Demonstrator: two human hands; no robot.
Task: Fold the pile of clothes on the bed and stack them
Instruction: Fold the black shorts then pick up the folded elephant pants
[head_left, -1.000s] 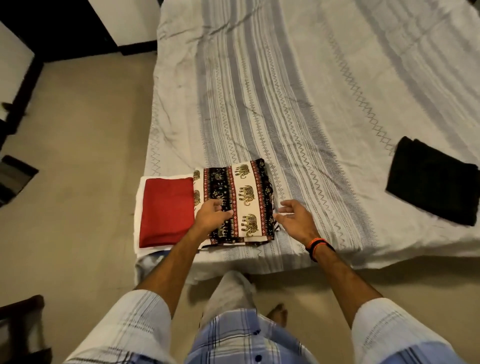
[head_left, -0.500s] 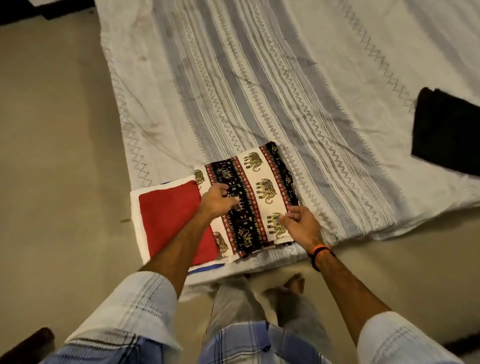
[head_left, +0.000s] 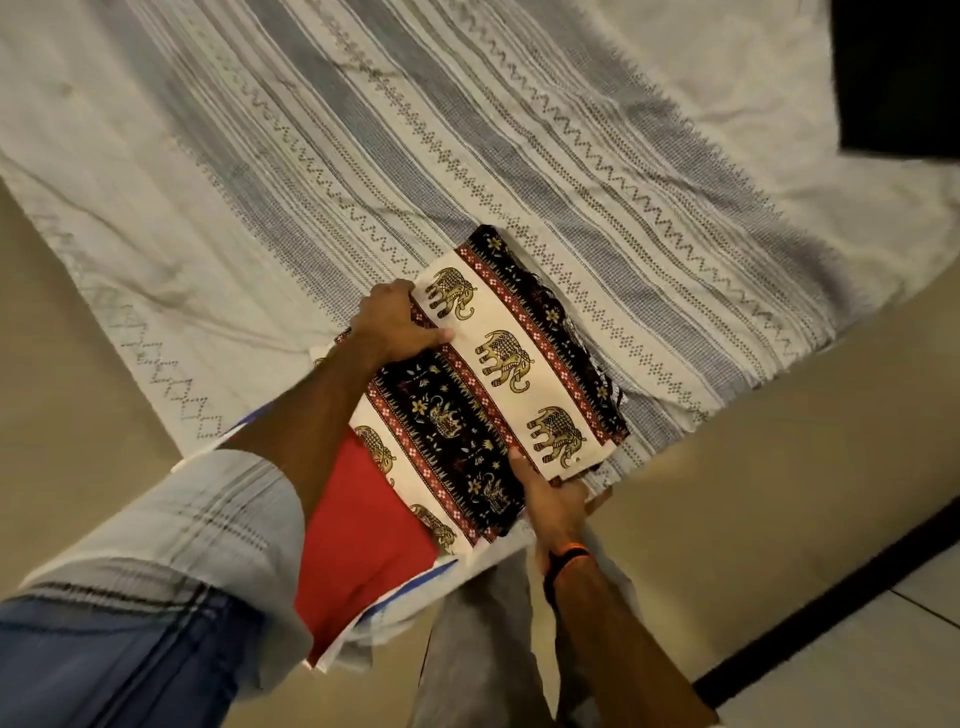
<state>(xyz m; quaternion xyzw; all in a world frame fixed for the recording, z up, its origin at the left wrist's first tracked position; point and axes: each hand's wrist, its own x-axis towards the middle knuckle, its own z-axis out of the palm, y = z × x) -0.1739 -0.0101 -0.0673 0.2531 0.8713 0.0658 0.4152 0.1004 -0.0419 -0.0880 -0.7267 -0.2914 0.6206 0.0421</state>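
The red cloth (head_left: 358, 561) hangs over the bed (head_left: 218, 171) edge under the left forearm, bare floor (head_left: 62, 374) to its left. The left hand (head_left: 392, 327) grips the far-left corner of the folded elephant-print cloth (head_left: 498, 395); the right hand (head_left: 553, 501) pinches its near edge. Beyond both hands lies open striped bedsheet, woven and creased. A black cloth (head_left: 898, 78) sits far right.

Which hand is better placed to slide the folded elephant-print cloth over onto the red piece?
Probably the left hand. It grips the elephant-print cloth at its far edge, on the side toward the red piece. The right hand holds the near edge, farther from it, and can simply follow.
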